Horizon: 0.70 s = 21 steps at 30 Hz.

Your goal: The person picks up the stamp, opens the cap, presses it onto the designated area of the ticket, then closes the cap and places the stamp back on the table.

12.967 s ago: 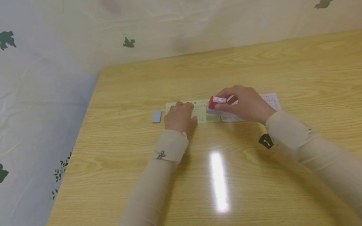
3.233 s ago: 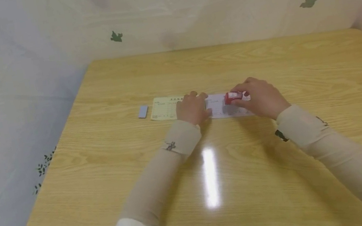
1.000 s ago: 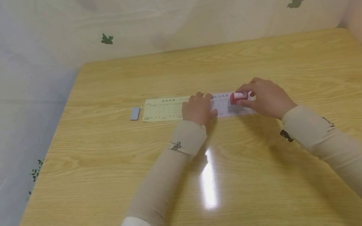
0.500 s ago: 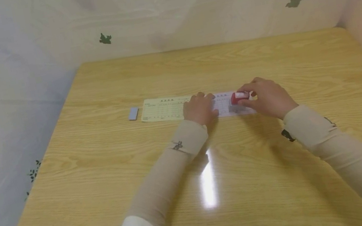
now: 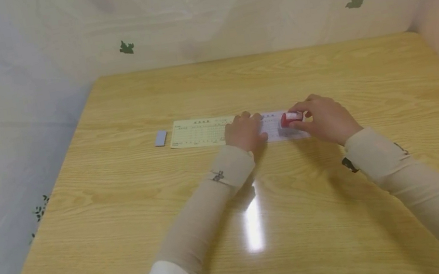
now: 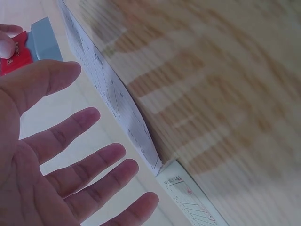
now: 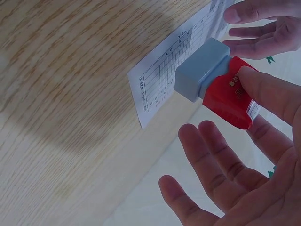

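A red self-inking stamp (image 5: 291,117) with a grey block-shaped base (image 7: 200,70) is pinched between the thumb and fingers of my right hand (image 5: 325,119). It stands over the pale pinkish-white printed slip (image 5: 272,128); whether its base touches the paper is hard to tell. In the right wrist view the other fingers of that hand spread free of the stamp. My left hand (image 5: 244,132) lies with extended fingers where the yellow printed slip (image 5: 198,132) and the white one meet, hiding that join in the head view.
A small flat grey rectangular piece (image 5: 161,138) lies left of the yellow slip. The wooden table (image 5: 127,212) ends at a pale cloth (image 5: 268,15) with green bird shapes behind and to the left. Light glares off the table in front.
Compared with 13 seconds ago, the stamp has gone from the yellow slip's right end to the white slip, and my left hand has slid right along the yellow slip. Over the last second, little moves.
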Available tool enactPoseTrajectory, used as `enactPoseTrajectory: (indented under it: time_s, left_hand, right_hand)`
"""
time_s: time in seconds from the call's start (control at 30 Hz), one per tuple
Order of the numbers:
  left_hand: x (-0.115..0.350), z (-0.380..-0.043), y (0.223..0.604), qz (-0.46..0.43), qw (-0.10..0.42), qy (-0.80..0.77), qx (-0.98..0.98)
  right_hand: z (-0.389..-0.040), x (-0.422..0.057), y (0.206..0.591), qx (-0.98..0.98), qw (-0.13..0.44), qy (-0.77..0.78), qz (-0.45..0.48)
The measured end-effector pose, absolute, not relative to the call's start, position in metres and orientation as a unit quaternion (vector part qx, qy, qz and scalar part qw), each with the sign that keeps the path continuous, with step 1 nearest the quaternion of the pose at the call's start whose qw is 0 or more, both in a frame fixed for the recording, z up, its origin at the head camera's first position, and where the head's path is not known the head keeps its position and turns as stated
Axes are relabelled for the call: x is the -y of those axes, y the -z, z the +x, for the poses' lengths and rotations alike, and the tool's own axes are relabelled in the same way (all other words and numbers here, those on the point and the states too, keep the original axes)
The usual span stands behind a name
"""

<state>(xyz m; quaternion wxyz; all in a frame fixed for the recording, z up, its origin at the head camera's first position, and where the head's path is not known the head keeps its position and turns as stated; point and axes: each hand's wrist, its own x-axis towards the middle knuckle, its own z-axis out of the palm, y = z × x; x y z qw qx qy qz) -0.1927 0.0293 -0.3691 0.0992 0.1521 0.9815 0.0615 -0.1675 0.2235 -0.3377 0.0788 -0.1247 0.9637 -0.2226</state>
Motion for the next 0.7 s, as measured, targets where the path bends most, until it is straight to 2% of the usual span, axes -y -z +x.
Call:
enactPoseTrajectory:
  time_s: [0.7]
  left_hand:
    - [-0.032, -0.1929, 0.3714, 0.171, 0.091, -0.084, -0.978]
  right_hand:
    - [-0.1674, -0.2301, 0.3371, -0.962, 0.093, 0.23, -0.115]
